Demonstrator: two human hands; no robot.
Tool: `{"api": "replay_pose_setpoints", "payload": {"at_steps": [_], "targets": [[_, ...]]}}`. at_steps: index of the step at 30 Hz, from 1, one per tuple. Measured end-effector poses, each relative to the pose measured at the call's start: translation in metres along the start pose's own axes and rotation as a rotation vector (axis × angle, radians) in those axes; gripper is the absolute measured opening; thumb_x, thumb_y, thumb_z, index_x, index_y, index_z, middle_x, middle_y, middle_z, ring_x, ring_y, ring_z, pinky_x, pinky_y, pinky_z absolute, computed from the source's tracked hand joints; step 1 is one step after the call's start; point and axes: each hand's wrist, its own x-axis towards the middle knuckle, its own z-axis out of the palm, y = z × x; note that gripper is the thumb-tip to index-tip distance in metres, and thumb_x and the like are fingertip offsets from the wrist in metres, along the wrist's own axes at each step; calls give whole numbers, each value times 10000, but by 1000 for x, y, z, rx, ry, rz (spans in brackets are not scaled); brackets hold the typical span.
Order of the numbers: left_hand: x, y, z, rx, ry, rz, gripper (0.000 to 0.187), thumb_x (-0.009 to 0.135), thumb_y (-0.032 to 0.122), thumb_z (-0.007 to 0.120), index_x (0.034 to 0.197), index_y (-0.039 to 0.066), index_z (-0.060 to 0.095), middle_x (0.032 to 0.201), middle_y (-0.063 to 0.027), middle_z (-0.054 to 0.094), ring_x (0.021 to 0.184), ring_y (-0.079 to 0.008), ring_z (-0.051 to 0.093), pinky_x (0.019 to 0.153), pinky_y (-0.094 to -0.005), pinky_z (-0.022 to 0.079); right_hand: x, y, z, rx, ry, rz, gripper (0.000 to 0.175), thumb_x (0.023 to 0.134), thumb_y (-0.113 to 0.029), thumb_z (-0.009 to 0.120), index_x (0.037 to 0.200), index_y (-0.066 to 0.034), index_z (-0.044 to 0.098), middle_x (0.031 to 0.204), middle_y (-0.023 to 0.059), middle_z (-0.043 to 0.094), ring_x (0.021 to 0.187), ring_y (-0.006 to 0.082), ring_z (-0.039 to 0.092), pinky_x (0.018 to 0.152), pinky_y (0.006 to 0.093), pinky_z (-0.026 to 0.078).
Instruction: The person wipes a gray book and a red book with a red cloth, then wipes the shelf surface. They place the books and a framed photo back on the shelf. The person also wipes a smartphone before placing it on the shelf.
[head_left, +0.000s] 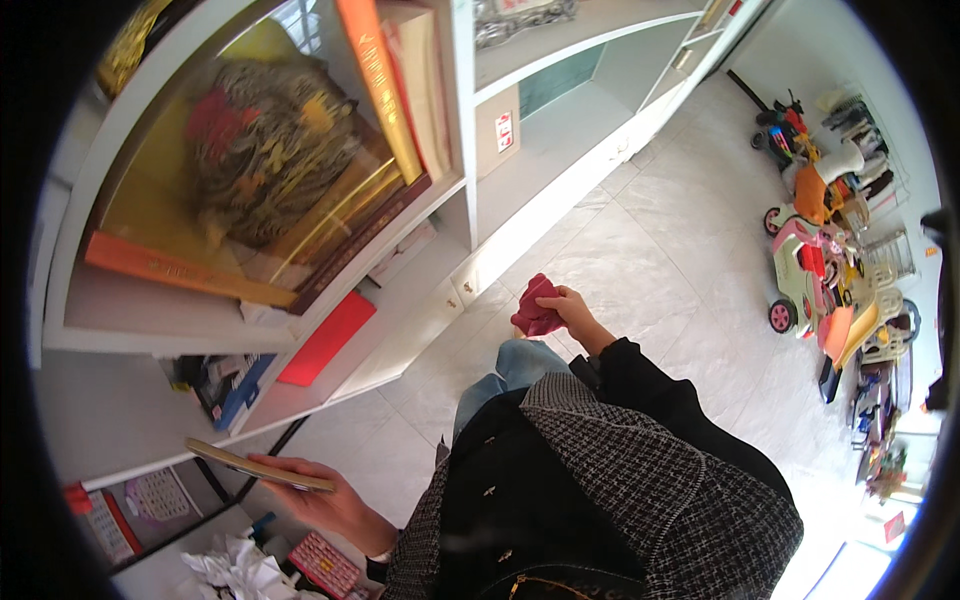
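Note:
My right hand (576, 315) grips a crumpled dark red cloth (538, 307) in front of my body, above the tiled floor. At lower left, my left hand (326, 499) holds a slim gold-coloured smartphone (259, 466), seen nearly edge-on, so its screen is hidden. The phone is close to a white shelf unit (135, 341), near a lower shelf. Inside that unit, a framed relief ornament (277, 154) leans behind glass, with orange-spined books (379, 90) beside it. A bright red folder or box (328, 337) lies on a shelf below.
Cabinet doors with small knobs (451, 304) line the unit's base. Crumpled white paper (240, 566) and a red patterned box (326, 564) are at lower left. Along the right wall stand a toy ride-on car (799, 270), a small slide (855, 330) and other toys. Grey tiles (637, 247) cover the floor.

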Motion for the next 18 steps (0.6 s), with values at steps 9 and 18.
{"api": "replay_pose_setpoints", "payload": {"at_steps": [9,18], "targets": [[-51,-30,-43,668,363,-107,615,996,540,393,1459,139,339,1413,-29,483,1075,-221,595,787,-493,520,31,-135,-12,491,-410,-230,290,896,-122,584,1106,75,550,952,184,674,805,284,679,708,389,563],[-84,-91,-92,774,473,-192,660,939,599,458,1428,162,383,1332,-71,542,984,-275,603,772,-502,505,180,-216,-23,-942,321,-848,480,780,-306,718,1234,-190,615,1291,163,547,1136,344,572,909,438,492]]}}
